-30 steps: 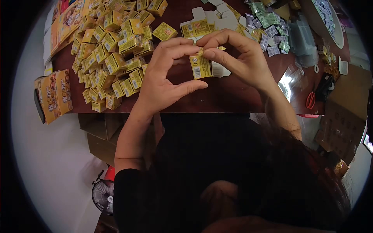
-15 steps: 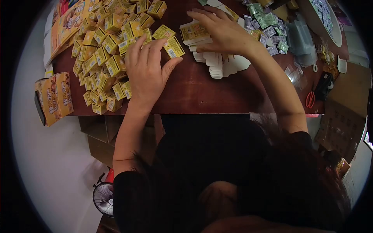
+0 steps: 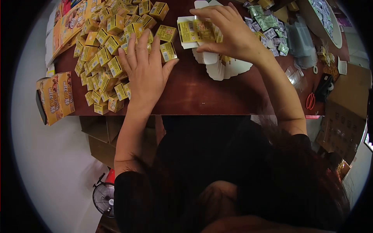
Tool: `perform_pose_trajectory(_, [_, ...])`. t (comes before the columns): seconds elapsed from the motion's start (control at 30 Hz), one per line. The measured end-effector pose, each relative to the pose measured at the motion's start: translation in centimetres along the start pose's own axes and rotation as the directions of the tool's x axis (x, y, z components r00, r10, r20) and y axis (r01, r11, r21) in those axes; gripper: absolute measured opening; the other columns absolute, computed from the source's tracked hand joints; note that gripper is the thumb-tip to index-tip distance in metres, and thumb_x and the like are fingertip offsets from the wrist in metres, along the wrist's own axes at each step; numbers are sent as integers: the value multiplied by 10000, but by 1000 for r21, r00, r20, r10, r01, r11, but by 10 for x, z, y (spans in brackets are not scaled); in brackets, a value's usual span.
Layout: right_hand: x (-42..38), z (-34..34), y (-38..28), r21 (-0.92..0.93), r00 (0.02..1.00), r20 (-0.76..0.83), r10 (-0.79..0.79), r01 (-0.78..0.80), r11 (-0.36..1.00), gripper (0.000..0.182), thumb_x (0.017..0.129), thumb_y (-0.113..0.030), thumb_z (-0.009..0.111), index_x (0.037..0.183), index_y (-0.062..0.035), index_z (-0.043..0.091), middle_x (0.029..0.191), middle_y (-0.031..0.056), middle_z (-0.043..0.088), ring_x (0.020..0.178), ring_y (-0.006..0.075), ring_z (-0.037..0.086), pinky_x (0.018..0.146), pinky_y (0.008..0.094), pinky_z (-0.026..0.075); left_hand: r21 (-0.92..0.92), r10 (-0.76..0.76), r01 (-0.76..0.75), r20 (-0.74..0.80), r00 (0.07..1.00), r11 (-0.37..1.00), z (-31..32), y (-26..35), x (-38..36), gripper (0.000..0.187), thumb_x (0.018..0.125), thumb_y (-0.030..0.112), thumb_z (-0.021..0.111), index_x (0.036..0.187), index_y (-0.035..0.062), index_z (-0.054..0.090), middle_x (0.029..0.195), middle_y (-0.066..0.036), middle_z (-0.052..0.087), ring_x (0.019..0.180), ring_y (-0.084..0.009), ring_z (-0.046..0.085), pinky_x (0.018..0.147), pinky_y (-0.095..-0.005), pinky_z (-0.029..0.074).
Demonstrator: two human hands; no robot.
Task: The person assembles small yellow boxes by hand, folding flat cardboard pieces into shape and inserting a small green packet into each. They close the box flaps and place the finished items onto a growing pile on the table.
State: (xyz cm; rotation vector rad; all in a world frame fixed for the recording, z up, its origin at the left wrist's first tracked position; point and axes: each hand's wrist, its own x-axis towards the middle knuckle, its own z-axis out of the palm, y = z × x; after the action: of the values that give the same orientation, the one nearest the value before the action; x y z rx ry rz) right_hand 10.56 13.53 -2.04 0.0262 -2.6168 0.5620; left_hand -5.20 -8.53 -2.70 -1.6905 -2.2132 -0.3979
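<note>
My left hand (image 3: pixel 145 75) lies over the near right side of a heap of small yellow boxes (image 3: pixel 112 44), its fingers spread. A yellow box (image 3: pixel 168 52) with a barcode sits beside its thumb and forefinger. My right hand (image 3: pixel 237 37) curls around a yellow carton (image 3: pixel 189 32) with white flaps, thumb at the near side and fingers at the far side. The carton is partly unfolded and lies over a fanned stack of flat white-backed cartons (image 3: pixel 229 69). Part of the carton is hidden under the hand.
Small green and purple sachets (image 3: pixel 268 23) lie right of my right hand, with clear plastic bags (image 3: pixel 301 42) beyond. Red-handled scissors (image 3: pixel 310 101) rest near the right edge. An orange printed box (image 3: pixel 56 98) stands at the left edge; a fan (image 3: pixel 104 199) is below.
My right hand has closed on the top carton, which has turned, shifted left and partly opened out. My left hand has moved slightly down, its fingers spreading wider; the box beside it shifted left.
</note>
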Motion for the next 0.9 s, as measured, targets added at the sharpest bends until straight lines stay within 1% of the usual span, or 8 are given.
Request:
perform_pose_trajectory(0.07, [-4,-14,-15,42,997,-66,-37,40,998,927,675,-341,919,1452,-131,461,1370,85,605,1340,320,508,1170,535,294,-151,-13,0,-82,997,989,-7,7,13,691,876,495,728,1344,15,559,1388,-122,533,1372,-306,433,1151,-527,291])
perform_pose_trajectory(0.1, [-6,-18,-25,69,994,-94,-52,58,996,936,670,-335,924,1455,-132,457,1371,83,606,1342,319,508,1177,542,285,-806,-165,204,134,977,556,-14,16,19,769,873,528,722,1380,-11,513,1418,-142,513,1371,-300,452,1148,-486,333])
perform_pose_trajectory(0.17, [-6,-19,-35,103,990,-118,-71,83,991,945,666,-330,928,1458,-132,453,1372,80,607,1345,317,508,1184,548,276,-702,58,398,455,889,-591,-7,18,17,893,875,545,736,1444,-61,410,1448,-166,502,1325,-279,534,1110,-396,444])
perform_pose_trajectory(0.27, [-10,-25,-46,237,982,-176,-71,112,965,969,643,-344,937,1443,-95,451,1367,82,601,1306,303,545,1160,561,290,-518,208,376,354,912,-768,7,33,21,826,869,434,784,1438,-52,433,1357,-157,595,1231,-266,614,1067,-412,483])
perform_pose_trajectory(0.53, [-23,-44,-44,347,986,-163,36,23,938,1300,527,-566,929,1542,-29,319,1333,130,606,1308,269,489,1117,457,337,-704,124,479,494,861,-525,-6,42,25,661,865,177,817,1405,-16,488,1271,-132,634,1186,-208,619,1019,-364,512])
perform_pose_trajectory(0.6, [-28,-45,-43,179,995,-50,81,-71,981,1212,569,-542,926,1522,-58,356,1303,132,623,1301,269,514,1123,463,328,-889,2,417,424,905,-190,-13,47,24,640,836,110,838,1367,-20,504,1235,-114,636,1162,-184,615,999,-347,518])
perform_pose_trajectory(0.83, [-43,-37,-39,355,983,-73,171,-135,925,750,716,-483,882,1332,-158,603,1253,72,652,1247,296,544,1125,469,344,-976,-106,111,133,986,-187,-8,61,21,448,866,120,813,1246,34,591,1199,-101,637,1124,-169,613,964,-312,515])
perform_pose_trajectory(0.9, [-42,-35,-41,485,973,-116,199,-119,867,606,754,-336,884,1264,-104,652,1283,112,645,1350,292,513,1160,506,332,-963,58,-27,-12,998,269,-4,49,23,390,867,137,814,1199,50,629,1226,-106,616,1095,-176,617,925,-309,526])
